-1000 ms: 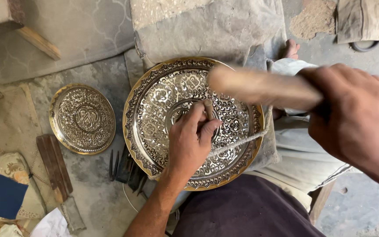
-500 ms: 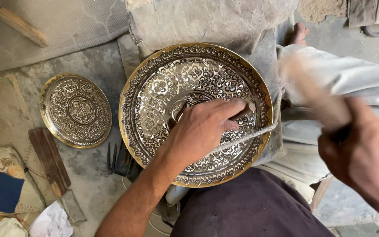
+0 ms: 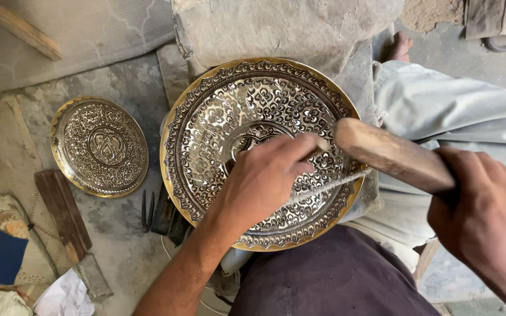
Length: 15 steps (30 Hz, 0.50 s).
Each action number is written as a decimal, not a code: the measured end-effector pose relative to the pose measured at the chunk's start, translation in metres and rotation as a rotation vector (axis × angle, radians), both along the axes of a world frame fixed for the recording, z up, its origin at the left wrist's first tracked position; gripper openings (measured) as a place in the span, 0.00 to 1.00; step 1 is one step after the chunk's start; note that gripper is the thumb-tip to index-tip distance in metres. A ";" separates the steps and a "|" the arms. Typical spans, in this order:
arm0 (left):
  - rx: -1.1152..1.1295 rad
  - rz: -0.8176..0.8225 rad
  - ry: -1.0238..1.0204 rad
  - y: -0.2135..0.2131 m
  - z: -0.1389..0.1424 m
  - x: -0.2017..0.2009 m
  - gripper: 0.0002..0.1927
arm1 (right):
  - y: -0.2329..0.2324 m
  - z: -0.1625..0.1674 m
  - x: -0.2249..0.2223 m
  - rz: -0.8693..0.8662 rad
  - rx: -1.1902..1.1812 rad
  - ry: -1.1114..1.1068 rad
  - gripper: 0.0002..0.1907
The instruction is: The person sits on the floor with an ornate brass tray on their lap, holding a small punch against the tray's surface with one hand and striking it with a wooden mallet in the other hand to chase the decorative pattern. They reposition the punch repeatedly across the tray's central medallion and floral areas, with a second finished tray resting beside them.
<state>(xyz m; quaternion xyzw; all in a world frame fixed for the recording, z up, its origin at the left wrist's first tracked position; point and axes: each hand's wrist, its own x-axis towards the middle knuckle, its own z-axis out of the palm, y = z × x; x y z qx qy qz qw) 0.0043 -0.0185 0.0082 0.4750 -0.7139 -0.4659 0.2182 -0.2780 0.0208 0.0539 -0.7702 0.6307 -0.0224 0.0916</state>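
Engraved tray (image 3: 218, 123) under left fingers (image 3: 300, 146)

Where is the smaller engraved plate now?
In the head view, the smaller engraved plate lies on the floor, left of the large engraved tray, above a wooden block.

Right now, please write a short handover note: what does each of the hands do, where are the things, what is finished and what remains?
Left hand: rests on the big plate, fingers closed on a small tool that is mostly hidden.
Right hand: grips a wooden mallet, its head close beside the left fingers.
Big plate: tilted against a stone block, above the lap.
Small plate: flat on the floor to the left, with a few dark tools beside it.
Done: ornament covers nearly all of both plates.
Left: cannot tell; the spot under the left hand is hidden.
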 end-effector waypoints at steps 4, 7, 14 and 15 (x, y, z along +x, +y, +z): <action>0.025 0.124 0.005 -0.001 0.000 0.009 0.17 | 0.007 -0.015 -0.018 -0.470 0.228 -0.265 0.24; -0.073 0.093 0.033 -0.002 0.000 0.008 0.18 | 0.008 -0.029 -0.037 -0.269 0.127 -0.223 0.24; -0.023 0.015 -0.049 -0.004 0.000 0.004 0.18 | -0.003 -0.046 -0.043 -0.357 0.249 -0.604 0.30; -0.023 0.011 -0.043 -0.004 0.000 0.002 0.17 | -0.008 -0.045 -0.041 -0.229 0.191 -0.462 0.29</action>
